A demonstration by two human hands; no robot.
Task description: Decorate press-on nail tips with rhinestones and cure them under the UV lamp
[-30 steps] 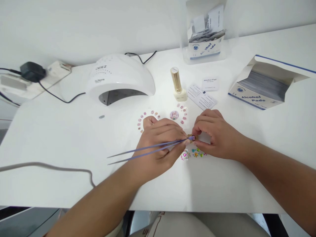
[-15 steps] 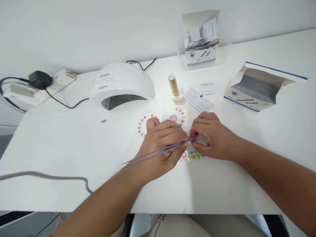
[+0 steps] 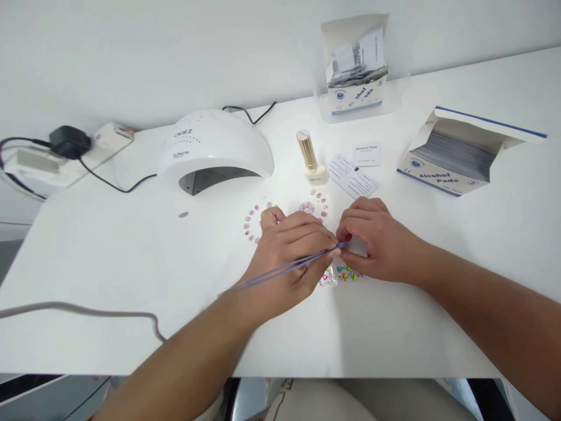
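Note:
My left hand [image 3: 289, 257] pinches purple tweezers [image 3: 280, 269], whose tips meet the fingertips of my right hand [image 3: 377, 245]. My right hand is closed in a pinch on something small that I cannot make out. Just below the two hands lies a sheet of coloured gem stickers [image 3: 344, 273]. Behind the hands a clear wheel of small pink nail tips [image 3: 313, 206] lies flat on the white table [image 3: 109, 257].
A white nail lamp [image 3: 217, 152] stands at the back left, with a gold-capped polish bottle [image 3: 310, 158] beside it. Two boxes of alcohol pads [image 3: 451, 161] [image 3: 357, 76] and loose pad packets [image 3: 357, 172] lie at the right. A grey cable [image 3: 87, 310] crosses the front left.
The view has tilted slightly, so everything sits a little lower in the frame. The tweezers now slope more steeply down to the left. Both hands stay together at the same spot.

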